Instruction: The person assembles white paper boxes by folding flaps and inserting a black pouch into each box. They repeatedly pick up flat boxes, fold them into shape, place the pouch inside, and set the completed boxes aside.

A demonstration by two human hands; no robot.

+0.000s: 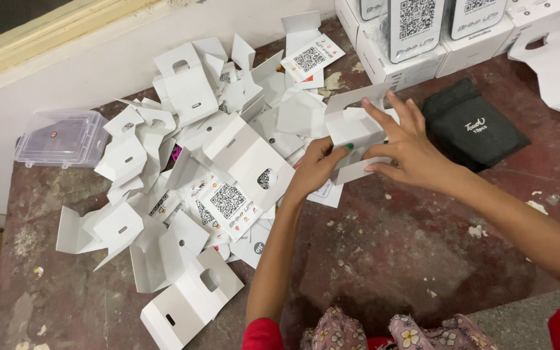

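Note:
Both my hands hold one small white cardboard box (pixel 351 126) above the dark reddish table (pixel 390 246). My left hand (pixel 315 165) grips its lower left side, thumb pressed on the front. My right hand (pixel 406 146) wraps its right side, fingers spread over the top flap. The box is partly folded, with one flap standing up.
A heap of flat white cardboard cutouts (pixel 189 168), some with printed square codes, covers the table's left and middle. A clear plastic container (pixel 63 137) lies at far left. A black fabric pouch (pixel 471 123) lies to the right. Finished white boxes (pixel 416 39) stand at the back.

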